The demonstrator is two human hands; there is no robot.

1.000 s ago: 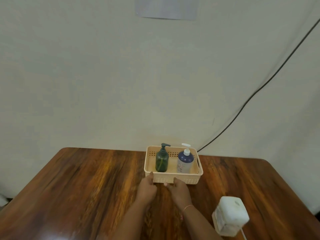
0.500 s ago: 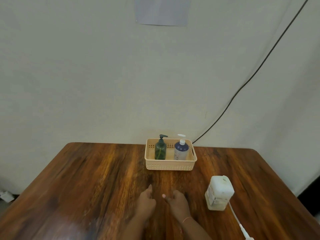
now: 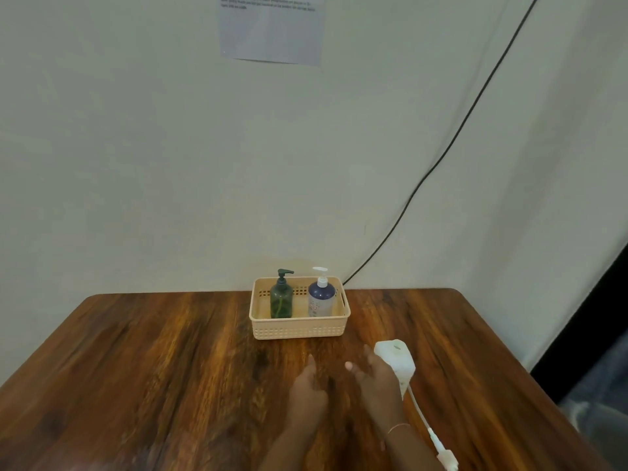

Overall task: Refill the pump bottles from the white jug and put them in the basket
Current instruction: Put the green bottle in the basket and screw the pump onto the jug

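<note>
A beige basket (image 3: 300, 329) stands at the far edge of the wooden table, against the wall. Inside it a dark green pump bottle (image 3: 281, 298) stands upright on the left and a blue pump bottle with a white pump (image 3: 321, 297) on the right. The white jug (image 3: 398, 365) sits near the table's right middle, partly hidden behind my right hand (image 3: 375, 380). My right hand is just left of the jug, fingers apart, holding nothing. My left hand (image 3: 307, 392) rests beside it over the table, also empty.
A white cord with a plug (image 3: 435, 440) trails from beside the jug toward the near edge. A black cable (image 3: 441, 158) runs down the wall behind the basket. A paper sheet (image 3: 272, 28) hangs on the wall. The wooden table (image 3: 153, 368) extends to the left.
Both hands have drawn back from the basket's front wall toward me. The view has pulled back and tilted up, so the basket looks farther and my right hand now overlaps the jug.
</note>
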